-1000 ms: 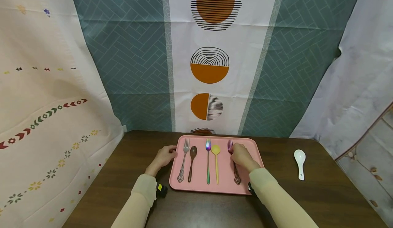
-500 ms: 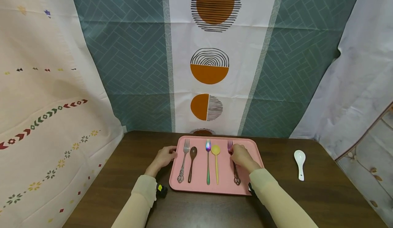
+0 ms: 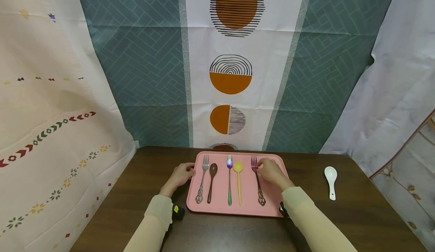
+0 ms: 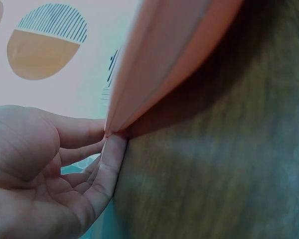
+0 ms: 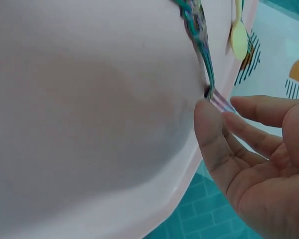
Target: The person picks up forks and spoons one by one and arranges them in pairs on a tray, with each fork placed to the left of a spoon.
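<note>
My left hand (image 3: 181, 173) pinches the left rim of a pink tray (image 3: 219, 191); the left wrist view shows the thumb above the tray edge (image 4: 162, 47) and a finger at its underside. An ornate dark-purple fork (image 3: 259, 189) lies on the tray's right part, tines away from me. Beside its neck is my right hand (image 3: 272, 172), thumb and fingers apart. From the right wrist, the fork (image 5: 197, 30) shows just past the thumb tip, with nothing gripped. Left of it lie a yellow spoon (image 3: 238, 167) and a rainbow fork (image 3: 230, 176).
A silver ornate fork (image 3: 202, 182) and a dark brown spoon (image 3: 213, 170) lie on the tray's left side. A white soup spoon (image 3: 330, 176) rests on the wooden table (image 3: 306, 206) to the right. Patterned cloth (image 3: 153, 74) hangs behind the table.
My right hand has let go of the dark-purple fork and shifted slightly right, leaving its neck uncovered. The left hand stays at the tray's rim. The head view shifts a little.
</note>
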A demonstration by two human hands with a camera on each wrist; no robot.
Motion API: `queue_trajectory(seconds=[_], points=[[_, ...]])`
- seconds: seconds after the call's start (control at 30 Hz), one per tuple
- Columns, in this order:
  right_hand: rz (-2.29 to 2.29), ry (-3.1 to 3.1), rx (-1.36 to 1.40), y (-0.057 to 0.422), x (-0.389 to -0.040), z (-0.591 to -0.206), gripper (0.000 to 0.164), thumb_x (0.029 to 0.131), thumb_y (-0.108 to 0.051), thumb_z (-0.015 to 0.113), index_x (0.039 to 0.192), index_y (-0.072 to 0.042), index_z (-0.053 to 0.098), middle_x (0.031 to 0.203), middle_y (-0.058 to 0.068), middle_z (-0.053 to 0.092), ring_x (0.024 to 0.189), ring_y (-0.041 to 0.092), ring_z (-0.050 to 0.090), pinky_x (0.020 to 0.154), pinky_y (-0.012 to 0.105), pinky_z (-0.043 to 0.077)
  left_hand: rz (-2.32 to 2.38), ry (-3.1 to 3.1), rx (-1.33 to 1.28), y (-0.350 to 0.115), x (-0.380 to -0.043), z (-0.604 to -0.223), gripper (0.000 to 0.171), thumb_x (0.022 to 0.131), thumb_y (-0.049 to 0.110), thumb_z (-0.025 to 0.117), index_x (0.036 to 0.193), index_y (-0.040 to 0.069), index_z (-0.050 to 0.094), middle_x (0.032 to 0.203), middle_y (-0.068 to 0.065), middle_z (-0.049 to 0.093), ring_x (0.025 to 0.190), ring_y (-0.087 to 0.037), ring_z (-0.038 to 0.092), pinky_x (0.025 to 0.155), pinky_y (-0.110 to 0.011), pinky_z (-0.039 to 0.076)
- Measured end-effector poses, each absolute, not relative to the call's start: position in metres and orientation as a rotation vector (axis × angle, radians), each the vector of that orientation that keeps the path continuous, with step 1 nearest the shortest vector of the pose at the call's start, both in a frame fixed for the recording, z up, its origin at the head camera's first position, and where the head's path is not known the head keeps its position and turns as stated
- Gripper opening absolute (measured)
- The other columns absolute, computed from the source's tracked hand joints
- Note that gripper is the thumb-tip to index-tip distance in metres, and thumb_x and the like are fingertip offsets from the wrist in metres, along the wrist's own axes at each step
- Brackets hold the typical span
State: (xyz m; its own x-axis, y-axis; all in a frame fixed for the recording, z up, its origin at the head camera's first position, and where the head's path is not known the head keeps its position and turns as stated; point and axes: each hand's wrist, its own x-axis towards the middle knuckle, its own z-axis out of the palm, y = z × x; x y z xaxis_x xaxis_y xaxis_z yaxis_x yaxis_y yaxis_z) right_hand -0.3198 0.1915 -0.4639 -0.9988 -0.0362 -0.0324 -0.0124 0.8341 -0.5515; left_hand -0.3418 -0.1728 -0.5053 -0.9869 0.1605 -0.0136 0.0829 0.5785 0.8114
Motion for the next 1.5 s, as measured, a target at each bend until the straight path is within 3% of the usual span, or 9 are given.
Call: queue_trajectory(seconds=[0.1,0.23,0.53,0.8,1.0,1.07,1.2,1.33,1.5], points=[[-0.9,3.007,-0.08,0.199,-0.32,-0.461,0.024,0.098,-0.006,0.062,0.117,0.007,0.07,0.076,0.011,0.069,0.062,0.017,0.06,0.059,0.031,0.051,1.387,2.713,0.213,-0.173,-0.341,-0.506,0.041,0.102,0.007,0.059,0.141,-0.005,0.059,0.099,-0.009,0.064,0.088,-0.021,0.065,0.087,-0.041,0.06],[-0.929,3.033,-0.092,0.214,-0.32,-0.458,0.027,0.097,-0.003,0.058,0.119,0.007,0.07,0.101,0.018,0.072,0.076,0.022,0.063,0.064,0.036,0.054,1.392,2.712,0.212,-0.173,-0.341,-0.507,0.04,0.102,0.007,0.059,0.141,-0.005,0.06,0.099,-0.01,0.064,0.087,-0.021,0.065,0.087,-0.041,0.06],[-0.954,2.988,-0.002,0.248,-0.317,-0.447,0.034,0.101,-0.007,0.054,0.129,0.009,0.064,0.108,0.026,0.067,0.064,0.026,0.062,0.05,0.033,0.052,1.396,2.717,0.213,-0.173,-0.341,-0.505,0.041,0.102,0.006,0.059,0.141,-0.005,0.06,0.1,-0.01,0.065,0.087,-0.021,0.065,0.085,-0.04,0.06],[-0.887,3.022,0.001,0.267,-0.314,-0.451,0.033,0.101,-0.007,0.054,0.128,0.01,0.064,0.125,0.033,0.063,0.096,0.039,0.067,0.063,0.039,0.059,1.408,2.704,0.224,-0.172,-0.34,-0.505,0.041,0.102,0.006,0.059,0.141,-0.006,0.06,0.101,-0.01,0.066,0.089,-0.021,0.067,0.086,-0.041,0.06],[-0.869,3.04,0.03,0.283,-0.314,-0.453,0.034,0.101,-0.009,0.054,0.128,0.009,0.065,0.123,0.032,0.065,0.066,0.024,0.063,0.053,0.034,0.053,1.42,2.691,0.227,-0.171,-0.339,-0.504,0.041,0.102,0.006,0.059,0.142,-0.007,0.058,0.103,-0.011,0.066,0.091,-0.022,0.068,0.088,-0.042,0.06],[-0.845,3.047,0.031,0.287,-0.314,-0.453,0.033,0.101,-0.008,0.055,0.126,0.01,0.065,0.121,0.033,0.065,0.064,0.024,0.063,0.054,0.036,0.053,1.42,2.693,0.23,-0.172,-0.339,-0.504,0.041,0.102,0.005,0.058,0.142,-0.007,0.058,0.102,-0.011,0.066,0.091,-0.023,0.068,0.088,-0.043,0.06],[-0.781,3.063,0.029,0.293,-0.313,-0.452,0.03,0.1,-0.007,0.057,0.123,0.009,0.066,0.121,0.032,0.065,0.084,0.035,0.069,0.07,0.046,0.058,1.422,2.698,0.242,-0.174,-0.34,-0.504,0.041,0.102,0.004,0.058,0.141,-0.008,0.058,0.1,-0.011,0.065,0.09,-0.023,0.068,0.088,-0.043,0.06],[-0.727,3.08,0.01,0.299,-0.313,-0.453,0.028,0.098,-0.006,0.058,0.12,0.01,0.067,0.121,0.032,0.066,0.106,0.049,0.065,0.087,0.058,0.055,1.427,2.699,0.239,-0.174,-0.34,-0.505,0.041,0.102,0.004,0.058,0.141,-0.007,0.059,0.1,-0.011,0.064,0.09,-0.022,0.068,0.088,-0.043,0.06],[-0.671,3.106,-0.001,0.308,-0.313,-0.455,0.027,0.096,-0.004,0.058,0.116,0.011,0.067,0.118,0.032,0.067,0.109,0.05,0.064,0.091,0.061,0.052,1.424,2.704,0.233,-0.173,-0.34,-0.504,0.041,0.102,0.005,0.059,0.141,-0.007,0.059,0.103,-0.012,0.066,0.091,-0.023,0.068,0.089,-0.043,0.06]])
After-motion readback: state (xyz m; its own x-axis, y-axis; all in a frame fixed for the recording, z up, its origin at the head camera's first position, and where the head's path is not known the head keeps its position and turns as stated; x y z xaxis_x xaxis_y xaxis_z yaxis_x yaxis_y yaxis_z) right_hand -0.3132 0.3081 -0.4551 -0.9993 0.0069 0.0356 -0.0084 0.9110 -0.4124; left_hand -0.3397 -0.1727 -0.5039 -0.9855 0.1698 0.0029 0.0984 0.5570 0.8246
